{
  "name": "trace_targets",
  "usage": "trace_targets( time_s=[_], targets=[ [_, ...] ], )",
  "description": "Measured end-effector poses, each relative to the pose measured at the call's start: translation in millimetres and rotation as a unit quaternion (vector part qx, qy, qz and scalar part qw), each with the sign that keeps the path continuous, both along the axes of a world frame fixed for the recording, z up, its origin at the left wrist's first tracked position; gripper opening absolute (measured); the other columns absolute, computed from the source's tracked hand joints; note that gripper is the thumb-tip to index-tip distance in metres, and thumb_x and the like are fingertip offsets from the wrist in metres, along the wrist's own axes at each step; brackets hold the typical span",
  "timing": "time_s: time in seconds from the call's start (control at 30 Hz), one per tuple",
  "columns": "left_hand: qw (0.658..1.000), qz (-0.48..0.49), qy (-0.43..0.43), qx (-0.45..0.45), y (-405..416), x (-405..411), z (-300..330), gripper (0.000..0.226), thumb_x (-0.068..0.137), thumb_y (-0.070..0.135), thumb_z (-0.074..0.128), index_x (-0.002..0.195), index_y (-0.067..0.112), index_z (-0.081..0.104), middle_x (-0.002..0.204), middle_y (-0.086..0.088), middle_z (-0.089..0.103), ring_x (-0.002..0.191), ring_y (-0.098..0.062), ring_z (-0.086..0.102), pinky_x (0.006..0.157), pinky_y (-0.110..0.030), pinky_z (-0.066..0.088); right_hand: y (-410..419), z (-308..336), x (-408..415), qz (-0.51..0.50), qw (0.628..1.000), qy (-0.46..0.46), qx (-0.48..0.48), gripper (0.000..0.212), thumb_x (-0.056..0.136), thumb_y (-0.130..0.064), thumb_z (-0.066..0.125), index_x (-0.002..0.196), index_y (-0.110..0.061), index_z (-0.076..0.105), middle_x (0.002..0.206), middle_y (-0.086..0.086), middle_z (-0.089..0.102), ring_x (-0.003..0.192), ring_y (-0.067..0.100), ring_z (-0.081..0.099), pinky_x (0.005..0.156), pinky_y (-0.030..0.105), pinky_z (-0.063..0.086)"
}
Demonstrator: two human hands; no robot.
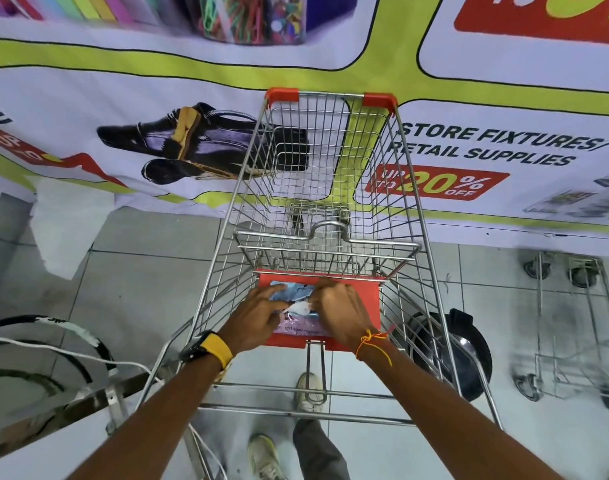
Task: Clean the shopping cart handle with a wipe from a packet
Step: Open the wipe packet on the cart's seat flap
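On the red seat flap of the cart, we hold the packet flat with our left hand while our right hand pinches the wipe. It looks soft, thin and damp, so we judge the corner the best place to hold. Wire bars crowd both sides; the handle is not visible.

The wipe packet lies flat on the red child-seat flap of the wire shopping cart, its top end blue, its near end pale pink with small print. A white wipe sticks up, crumpled, from the middle of the packet. The cart handle cannot be made out clearly; only bare metal bars cross the near end.
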State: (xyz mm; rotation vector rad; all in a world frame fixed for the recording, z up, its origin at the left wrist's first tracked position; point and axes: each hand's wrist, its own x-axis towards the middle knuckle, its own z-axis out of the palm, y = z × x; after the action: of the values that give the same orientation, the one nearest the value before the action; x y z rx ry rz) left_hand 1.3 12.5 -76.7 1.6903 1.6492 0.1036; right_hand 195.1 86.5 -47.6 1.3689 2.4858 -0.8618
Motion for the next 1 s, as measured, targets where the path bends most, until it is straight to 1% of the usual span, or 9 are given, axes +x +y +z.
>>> trace_targets(
  time_s=[0.13,0.23,0.37,0.5,0.7,0.8,0.87,0.93,1.0],
  targets=[
    [0.999,0.031,-0.025,-0.007,2,0,2,0.04,0.093,0.011,0.061,0.131,0.022,0.063,0.155,-0.003,0.043,0.143,-0.027,0.033,0.118,-0.037,0.028,1,4,4,-0.011,1.0,-0.008,0.024,0.021,0.088,0.001,0.056,0.091,-0.014,0.071,0.092,0.014,0.076,0.084,0.036,0.071,0.079,0.041,0.06],
    [0.998,0.049,-0.045,-0.011,3,0,3,0.04,0.093,0.01,0.062,0.131,0.022,0.062,0.154,-0.003,0.044,0.144,-0.024,0.034,0.118,-0.032,0.025,2,2,6,0.001,1.0,-0.002,0.022,0.021,0.085,0.004,0.055,0.088,-0.013,0.068,0.084,0.014,0.073,0.079,0.037,0.07,0.076,0.043,0.061],
    [0.996,0.048,-0.071,-0.01,5,1,4,0.041,0.093,0.009,0.062,0.133,0.019,0.06,0.153,-0.005,0.045,0.144,-0.025,0.035,0.121,-0.039,0.027,2,1,5,0.021,1.0,0.009,0.011,0.02,0.093,-0.004,0.06,0.103,-0.015,0.074,0.1,0.012,0.077,0.088,0.033,0.073,0.083,0.043,0.061],
    [0.995,0.019,-0.095,0.011,7,0,4,0.039,0.097,0.017,0.056,0.136,0.021,0.057,0.153,-0.005,0.045,0.146,-0.024,0.033,0.122,-0.044,0.027,2,-1,4,0.022,1.0,0.009,-0.005,0.023,0.094,-0.01,0.065,0.116,-0.015,0.072,0.114,0.01,0.074,0.099,0.031,0.072,0.089,0.044,0.06],
    [0.998,-0.039,-0.037,0.026,5,-1,-4,0.047,0.098,0.01,0.052,0.142,0.028,0.052,0.161,-0.005,0.033,0.148,-0.029,0.026,0.118,-0.051,0.033,2,-2,6,0.021,0.999,-0.019,-0.023,0.025,0.101,-0.011,0.055,0.124,-0.003,0.053,0.114,0.016,0.066,0.103,0.036,0.067,0.086,0.048,0.059],
    [0.998,-0.063,0.014,0.022,4,1,-6,0.049,0.099,0.013,0.049,0.145,0.032,0.046,0.163,-0.004,0.027,0.148,-0.032,0.022,0.117,-0.053,0.036,1,-1,9,0.027,0.999,-0.026,-0.021,0.028,0.101,-0.01,0.055,0.127,0.0,0.052,0.118,0.019,0.058,0.107,0.038,0.063,0.087,0.051,0.059],
    [0.995,-0.083,0.041,0.019,4,2,-6,0.05,0.1,0.018,0.048,0.147,0.036,0.042,0.164,-0.004,0.025,0.149,-0.033,0.02,0.115,-0.054,0.038,1,0,11,0.054,0.998,-0.035,-0.003,0.034,0.098,-0.008,0.059,0.132,-0.006,0.059,0.125,0.018,0.051,0.114,0.036,0.058,0.088,0.052,0.058],
    [0.992,-0.102,0.071,0.019,4,3,-5,0.051,0.1,0.021,0.047,0.147,0.038,0.041,0.165,-0.005,0.023,0.149,-0.035,0.018,0.11,-0.053,0.043,2,1,14,0.081,0.996,-0.036,-0.001,0.041,0.096,-0.012,0.063,0.135,-0.021,0.062,0.129,0.014,0.047,0.12,0.034,0.052,0.092,0.051,0.056],
    [0.988,-0.113,0.1,0.022,3,3,-3,0.051,0.099,0.022,0.047,0.147,0.039,0.04,0.164,-0.004,0.023,0.149,-0.036,0.017,0.105,-0.052,0.048,3,4,17,0.107,0.993,-0.043,-0.001,0.042,0.096,-0.017,0.063,0.135,-0.031,0.062,0.13,0.012,0.045,0.125,0.033,0.047,0.098,0.05,0.054]
  ],
)
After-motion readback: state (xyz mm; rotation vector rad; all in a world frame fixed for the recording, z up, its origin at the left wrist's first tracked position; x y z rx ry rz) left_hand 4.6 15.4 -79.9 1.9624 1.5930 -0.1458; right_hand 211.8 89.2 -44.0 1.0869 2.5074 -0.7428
